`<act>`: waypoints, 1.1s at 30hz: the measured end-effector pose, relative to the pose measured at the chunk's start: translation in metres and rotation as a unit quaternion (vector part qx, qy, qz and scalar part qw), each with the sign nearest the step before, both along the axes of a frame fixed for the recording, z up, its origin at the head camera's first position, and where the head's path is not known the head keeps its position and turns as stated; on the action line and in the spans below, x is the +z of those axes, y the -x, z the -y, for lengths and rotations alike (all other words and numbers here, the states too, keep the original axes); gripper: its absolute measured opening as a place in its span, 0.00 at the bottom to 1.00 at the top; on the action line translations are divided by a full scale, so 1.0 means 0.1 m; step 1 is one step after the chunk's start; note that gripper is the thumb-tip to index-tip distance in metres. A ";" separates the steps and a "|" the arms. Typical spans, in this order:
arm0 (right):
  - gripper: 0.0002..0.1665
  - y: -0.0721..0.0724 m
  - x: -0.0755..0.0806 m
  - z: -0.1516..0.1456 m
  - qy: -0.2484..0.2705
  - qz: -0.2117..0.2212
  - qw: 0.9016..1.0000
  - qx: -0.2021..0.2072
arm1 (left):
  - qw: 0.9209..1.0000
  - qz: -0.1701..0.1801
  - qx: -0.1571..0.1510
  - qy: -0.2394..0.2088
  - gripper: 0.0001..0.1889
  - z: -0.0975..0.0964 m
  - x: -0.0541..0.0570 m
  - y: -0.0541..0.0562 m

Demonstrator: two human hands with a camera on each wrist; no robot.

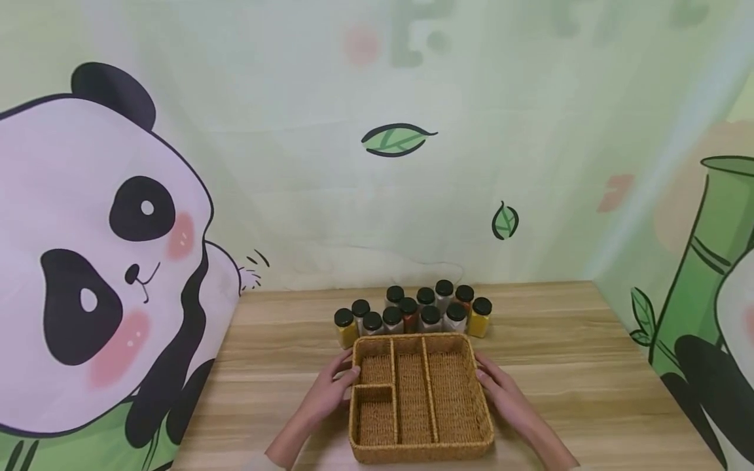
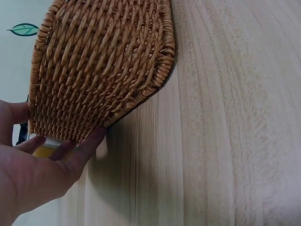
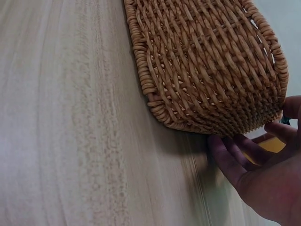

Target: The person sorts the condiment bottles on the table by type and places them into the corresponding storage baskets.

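A woven wicker basket (image 1: 421, 453) with several compartments sits at the near middle of the table in the head view, nothing inside it. My left hand (image 1: 324, 392) holds its left side, and my right hand (image 1: 508, 400) holds the right side. In the left wrist view, the left thumb is at the rim of the basket (image 2: 99, 52) while the fingers (image 2: 87, 148) reach along its lower edge. The right wrist view has the right hand (image 3: 270, 176) gripping the basket (image 3: 207, 61) the same way, thumb at the rim, fingers at the bottom edge.
Several clear jars with black lids (image 1: 430, 317) stand grouped just behind the basket. Some hold yellow contents, like the jar (image 1: 480, 319) at the right end; others look reddish or pale. The wood-grain table (image 1: 283, 333) meets a panda-printed backdrop (image 1: 294, 196) behind and at both sides.
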State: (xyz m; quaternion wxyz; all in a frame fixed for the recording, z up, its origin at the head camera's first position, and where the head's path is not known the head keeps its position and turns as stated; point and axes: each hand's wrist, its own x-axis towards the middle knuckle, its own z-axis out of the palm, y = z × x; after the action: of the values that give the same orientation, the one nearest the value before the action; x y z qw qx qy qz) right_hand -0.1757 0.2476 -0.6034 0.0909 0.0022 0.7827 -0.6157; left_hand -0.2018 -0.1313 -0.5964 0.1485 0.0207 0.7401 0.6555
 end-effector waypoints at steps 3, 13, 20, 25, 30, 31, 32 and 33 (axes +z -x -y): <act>0.34 0.01 0.00 0.00 -0.009 -0.002 1.000 -0.004 | 1.000 0.003 -0.003 0.005 0.33 0.00 0.01 0.01; 0.34 0.03 0.02 -0.04 0.008 0.003 1.000 0.000 | 1.000 0.006 -0.021 0.008 0.35 -0.02 0.01 0.08; 0.32 0.07 0.11 -0.14 -0.066 -0.030 0.997 0.028 | 1.000 0.010 -0.019 0.003 0.36 0.00 0.01 0.07; 0.31 0.24 0.31 -0.35 -0.140 -0.065 0.988 0.031 | 1.000 0.013 -0.017 0.005 0.35 0.00 0.01 0.06; 0.33 0.51 0.47 -0.52 -0.213 -0.115 0.970 0.018 | 1.000 0.010 -0.016 0.012 0.36 0.00 0.05 0.05; 0.33 0.56 0.49 -0.54 -0.224 -0.125 0.966 0.015 | 1.000 0.009 -0.017 0.012 0.36 0.00 0.05 0.05; 0.34 0.60 0.51 -0.56 -0.229 -0.133 0.964 0.012 | 1.000 0.009 -0.019 0.011 0.36 0.00 0.06 0.05; 0.34 0.64 0.52 -0.58 -0.234 -0.138 0.962 0.009 | 1.000 0.010 -0.022 0.008 0.36 0.00 0.05 0.04</act>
State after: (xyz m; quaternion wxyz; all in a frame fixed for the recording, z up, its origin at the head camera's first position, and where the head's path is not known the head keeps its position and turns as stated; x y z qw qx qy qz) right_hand -0.2399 0.3055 -0.5513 -0.0161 -0.0686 0.9098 -0.4090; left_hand -0.2063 -0.1309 -0.5911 0.1699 0.0291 0.7435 0.6461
